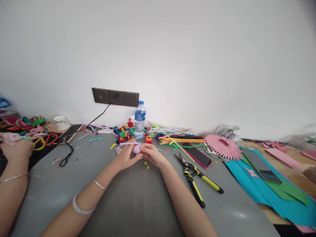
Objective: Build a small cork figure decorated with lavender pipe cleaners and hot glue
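Observation:
My left hand and my right hand meet over the middle of the grey table. Between them is a small bent piece of lilac pipe cleaner, partly hidden by the fingers. My left fingers close around it, with a straight lilac end sticking out to the left. My right thumb and fingers pinch its right side, near a bit of light blue. Small yellow bits lie on the table just below my hands.
Behind my hands stand a water bottle, colourful pipe-cleaner figures and a pipe-cleaner bundle. Pliers and a phone lie right, before a pink folded-paper fan and blue paper. Another person's hand is left.

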### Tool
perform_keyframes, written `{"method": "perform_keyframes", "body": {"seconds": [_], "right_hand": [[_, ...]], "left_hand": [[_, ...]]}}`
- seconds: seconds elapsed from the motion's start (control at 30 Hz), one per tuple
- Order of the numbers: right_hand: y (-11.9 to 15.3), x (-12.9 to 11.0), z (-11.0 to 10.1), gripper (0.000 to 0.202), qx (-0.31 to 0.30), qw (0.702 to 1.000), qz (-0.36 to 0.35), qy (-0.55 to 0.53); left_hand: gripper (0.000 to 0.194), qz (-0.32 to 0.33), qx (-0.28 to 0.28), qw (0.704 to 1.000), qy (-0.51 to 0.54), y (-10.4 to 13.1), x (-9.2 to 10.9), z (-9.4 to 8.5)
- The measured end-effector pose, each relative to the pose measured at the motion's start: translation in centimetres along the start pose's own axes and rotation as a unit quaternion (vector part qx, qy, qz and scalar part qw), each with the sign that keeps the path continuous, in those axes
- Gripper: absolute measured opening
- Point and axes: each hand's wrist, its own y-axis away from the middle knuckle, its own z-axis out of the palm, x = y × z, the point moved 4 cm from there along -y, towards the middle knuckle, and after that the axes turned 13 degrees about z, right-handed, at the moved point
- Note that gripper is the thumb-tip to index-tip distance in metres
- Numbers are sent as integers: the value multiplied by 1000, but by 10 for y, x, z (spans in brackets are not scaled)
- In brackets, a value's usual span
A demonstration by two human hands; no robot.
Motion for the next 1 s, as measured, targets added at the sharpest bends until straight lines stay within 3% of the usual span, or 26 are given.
{"method": "perform_keyframes", "body": {"seconds": [0.17, 0.33, 0.6, 0.77, 0.9, 1.0], "right_hand": [[1, -3, 2, 40, 3, 999, -21, 24], [3, -5, 6, 39, -9, 998, -29, 47], [3, -7, 7, 43, -8, 997, -70, 12], [2, -8, 5, 38, 21, 995, -101, 9], [1, -9, 0, 34, 74, 985, -147, 41], [1, -11, -3, 32, 105, 974, -191, 62]], "left_hand": [[22, 32, -2, 999, 37, -4, 8, -6], [31, 30, 31, 995, 89, -7, 12, -7], [35, -76, 84, 973, 201, -3, -1, -3], [37, -148, 157, 889, 404, -4, -15, 8], [39, -178, 152, 844, 482, -10, -11, 11], [30, -243, 143, 766, 578, -11, -5, 11]]}}
